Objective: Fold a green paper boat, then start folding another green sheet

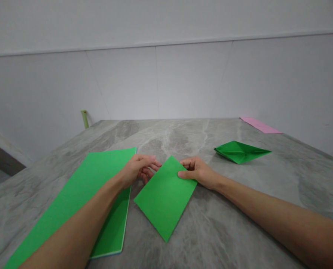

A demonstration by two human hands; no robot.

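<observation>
"Green paper is at your fingers, yes? What does your right hand [196,172] do?"

"Its thumb [184,174] lies on the green sheet [165,198], near the upper right edge, and the other fingers curl past that edge, so you seem to be grasping the sheet."

"And your left hand [138,170]?"

"Its fingers [151,166] are loosely bent, not clenched. They are just beside the upper left edge, but I cannot tell if they touch it."

"Where is that sheet?"

"It is on the grey marble-patterned table [211,228] between your hands, one corner toward you, just beside a larger green sheet [79,194] with a pale edge. Your left forearm [71,228] crosses over that larger sheet."

"How is the room for moving?"

"On your right, a wide stretch of table reaches a folded green paper [240,152]. Pink paper [260,125] lies at the far right edge."

"Your arms?"

"Both reach forward from the lower corners, and the wrists angle inward."

"Count, please."

"Three green papers, one pink paper, two hands."
</observation>
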